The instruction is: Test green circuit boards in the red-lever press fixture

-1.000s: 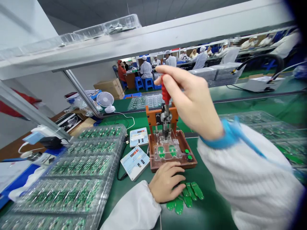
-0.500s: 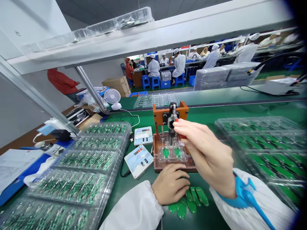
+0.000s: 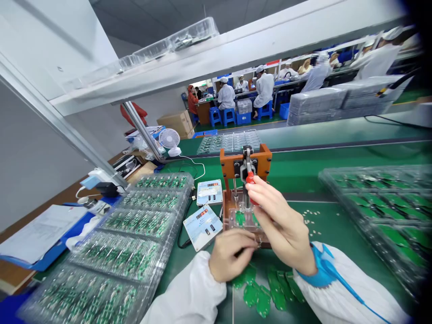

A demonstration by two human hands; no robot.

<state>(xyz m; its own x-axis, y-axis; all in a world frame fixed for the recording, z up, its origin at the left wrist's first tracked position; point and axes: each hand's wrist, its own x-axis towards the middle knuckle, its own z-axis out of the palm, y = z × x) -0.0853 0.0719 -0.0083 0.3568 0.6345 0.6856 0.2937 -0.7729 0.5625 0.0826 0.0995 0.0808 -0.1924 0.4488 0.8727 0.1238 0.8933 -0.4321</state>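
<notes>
My right hand (image 3: 283, 220) grips the red handle (image 3: 250, 179) of a toggle clamp on an orange-brown test fixture (image 3: 263, 157). A clear plate (image 3: 232, 218) in the fixture has green circuit boards (image 3: 240, 218) at it, partly covered by my right hand. My left hand (image 3: 231, 254) is at the front edge of the fixture base, its fingers curled and drawn together; whatever is in them, if anything, is hidden. Several loose green boards (image 3: 263, 301) lie on the bench just below my hands. A blue wrist strap (image 3: 322, 265) circles my right wrist.
Two small meters (image 3: 202, 227) with red digits sit left of the fixture. Trays of boards stand left (image 3: 135, 229) and right (image 3: 374, 198). Small pale bits (image 3: 312, 220) lie right of the fixture. A white fan (image 3: 169, 138) stands behind; a shelf (image 3: 202, 58) crosses overhead.
The view has shifted, so the scene sits further right. My left hand's fingers have curled from lying spread near the fixture. The red handle shows more, with my right hand lower on it.
</notes>
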